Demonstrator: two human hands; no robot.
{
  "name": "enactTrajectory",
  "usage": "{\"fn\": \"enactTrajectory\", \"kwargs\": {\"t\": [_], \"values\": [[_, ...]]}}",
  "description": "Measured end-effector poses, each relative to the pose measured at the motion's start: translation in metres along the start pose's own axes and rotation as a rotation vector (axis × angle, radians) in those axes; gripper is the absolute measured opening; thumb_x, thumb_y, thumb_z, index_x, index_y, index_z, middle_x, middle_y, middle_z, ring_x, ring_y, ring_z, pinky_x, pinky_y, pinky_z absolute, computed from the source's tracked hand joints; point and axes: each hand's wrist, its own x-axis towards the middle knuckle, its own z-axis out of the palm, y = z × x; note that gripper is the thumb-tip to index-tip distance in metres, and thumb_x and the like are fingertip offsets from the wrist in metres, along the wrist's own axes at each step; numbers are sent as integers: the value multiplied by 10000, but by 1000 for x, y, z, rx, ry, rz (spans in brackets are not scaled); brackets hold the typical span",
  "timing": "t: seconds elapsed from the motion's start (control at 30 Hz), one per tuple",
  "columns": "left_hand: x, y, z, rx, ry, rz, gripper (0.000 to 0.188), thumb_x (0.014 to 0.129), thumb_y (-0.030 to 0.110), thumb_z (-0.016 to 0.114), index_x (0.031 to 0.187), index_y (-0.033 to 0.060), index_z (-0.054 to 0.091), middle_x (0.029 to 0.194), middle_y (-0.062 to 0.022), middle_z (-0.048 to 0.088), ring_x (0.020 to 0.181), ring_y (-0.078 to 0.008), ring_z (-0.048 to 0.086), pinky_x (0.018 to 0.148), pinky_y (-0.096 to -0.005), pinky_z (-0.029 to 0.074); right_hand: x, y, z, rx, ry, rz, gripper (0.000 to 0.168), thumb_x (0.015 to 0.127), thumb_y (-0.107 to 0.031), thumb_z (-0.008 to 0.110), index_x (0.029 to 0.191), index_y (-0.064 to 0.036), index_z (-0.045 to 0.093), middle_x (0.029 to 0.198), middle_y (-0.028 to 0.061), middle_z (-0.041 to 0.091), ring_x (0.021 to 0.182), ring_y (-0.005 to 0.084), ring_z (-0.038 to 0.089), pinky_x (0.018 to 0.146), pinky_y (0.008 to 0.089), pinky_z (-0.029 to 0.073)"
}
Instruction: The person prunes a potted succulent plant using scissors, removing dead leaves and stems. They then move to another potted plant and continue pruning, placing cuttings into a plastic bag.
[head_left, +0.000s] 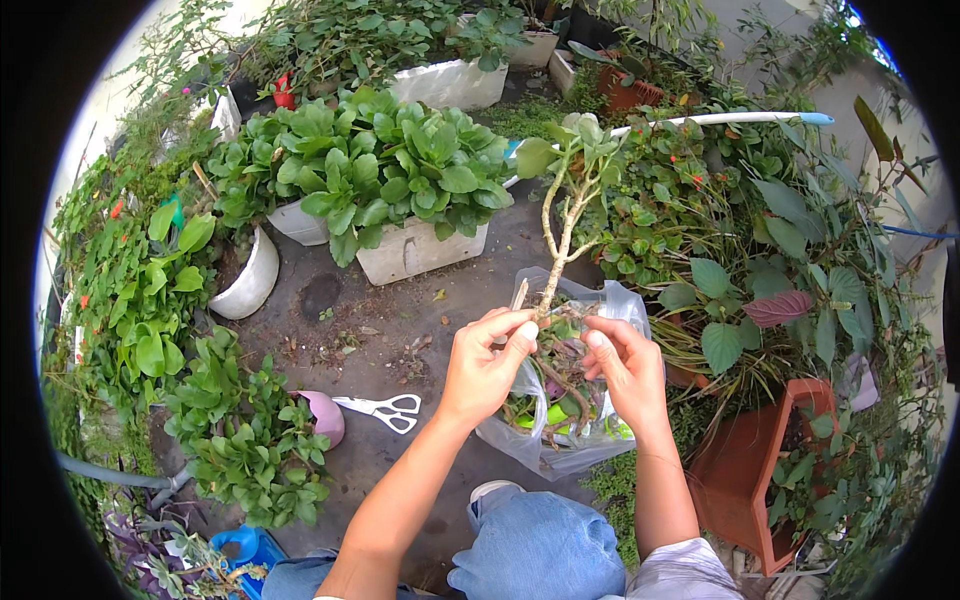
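My left hand (484, 364) pinches the lower stem of an uprooted succulent plant (564, 255) between thumb and fingers. The plant stands upright, with bare pale branching stems and a tuft of green leaves at the top. My right hand (626, 367) is beside the stem's base, its thumb and fingertips close to the thin roots; whether they grip a root is unclear. Below both hands is an open clear plastic bag (551, 461) holding plant cuttings, leaves and brown roots. White-handled scissors (386, 409) lie on the ground to the left.
A purple pot (326, 420) with a leafy plant lies beside the scissors. Ahead stand a white planter (424, 247) of broad-leaved plants and a tilted white pot (251, 277). A brown planter (739, 465) lies tipped at right, and a white pole (735, 118) crosses the foliage behind.
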Motion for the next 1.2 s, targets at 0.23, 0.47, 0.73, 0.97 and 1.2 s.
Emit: {"fn": "enactTrajectory", "kwargs": {"t": [0.23, 0.47, 0.73, 0.97, 1.2], "values": [[-4, 18, 11, 410, -102, 194, 158, 825, 97, 655, 923, -27, 661, 731, -74, 608, 716, -164, 546, 697, -297, 414, 28, -35, 9, 319, -35, -7, 201, 893, -185, 635, 923, 13, 653, 666, -36, 545, 526, 21, 442, 450, 182, 330], [1, 16, -7, -337, -388, -381, 320, 963, 258, 498, 1024, -20, 645, 816, -43, 628, 761, -120, 546, 745, -281, 444, 24, -27, 12, 392, -84, -148, 192, 929, -137, 565, 950, 34, 648, 787, 16, 604, 614, 56, 501, 552, 200, 421], [-1, 12, -2, -313, -379, -309, 225, 934, 187, 557, 951, -24, 635, 803, -19, 603, 708, -97, 520, 690, -248, 436, 19, -21, 18, 421, -42, -154, 198, 932, -139, 566, 983, 39, 634, 828, 42, 634, 653, 70, 543, 587, 206, 461], [-12, 19, 13, 92, -196, -55, 178, 923, 139, 552, 881, -19, 621, 736, -24, 588, 678, -120, 522, 681, -260, 425, 12, -27, 26, 343, 75, -115, 206, 929, -160, 578, 891, 39, 617, 768, 63, 632, 588, 73, 544, 528, 204, 451], [-9, 14, 13, 354, -122, 266, 132, 881, 114, 578, 871, -3, 636, 688, -55, 590, 672, -186, 537, 721, -324, 418, 14, -33, 30, 330, 88, -84, 218, 933, -167, 574, 838, 27, 605, 710, 37, 605, 584, 57, 533, 507, 197, 444]]}}
